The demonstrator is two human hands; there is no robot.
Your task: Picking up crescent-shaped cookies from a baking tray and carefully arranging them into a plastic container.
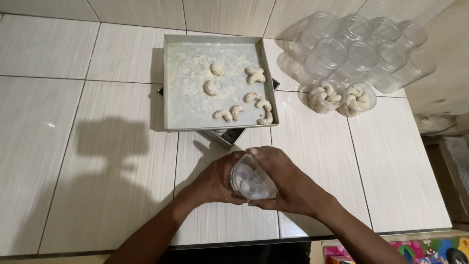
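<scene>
Two hands, left (211,183) and right (288,183), each grip cupped tight around one clear jar (251,178).

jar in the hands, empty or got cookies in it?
Not empty: pale cookies show through the clear jar, held between left hand and right hand. How full: cannot tell.

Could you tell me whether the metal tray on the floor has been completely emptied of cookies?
No, several crescent-shaped cookies still lie on the metal tray, mostly toward its right side, among scattered crumbs.
</scene>
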